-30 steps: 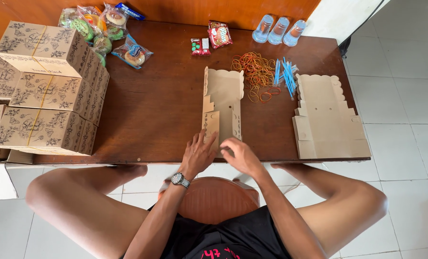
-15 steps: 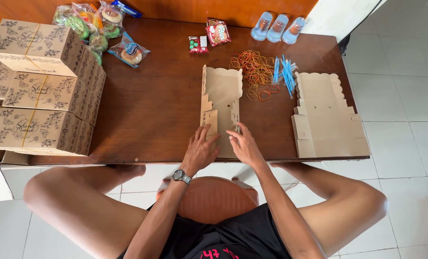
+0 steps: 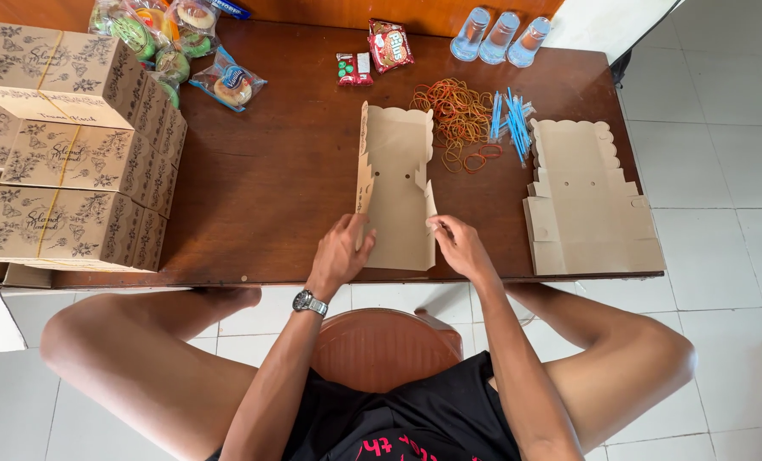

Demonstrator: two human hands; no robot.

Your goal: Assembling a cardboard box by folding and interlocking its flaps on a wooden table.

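A die-cut cardboard box blank is positioned at the middle of the near edge of the worktop, its scalloped end directed toward the far edge. Both long side flaps are raised; the near end is not yet closed, and no finished corner can be seen. The fold is therefore judged to be at an early stage.

The left hand is closed on the near left side flap, thumb and fingers pinching the card. The right hand is closed on the near right side flap in the same manner.

A stack of flat blanks is placed at the near right corner and is untouched; further boxes are judged to remain to be formed. Finished printed boxes, tied with bands, are stacked at the left edge, so a share of the work is judged complete.

Loose rubber bands and blue straws lie just beyond the blank, toward the far edge. Wrapped snacks are grouped at the far left corner, and three sealed water cups stand at the far edge.
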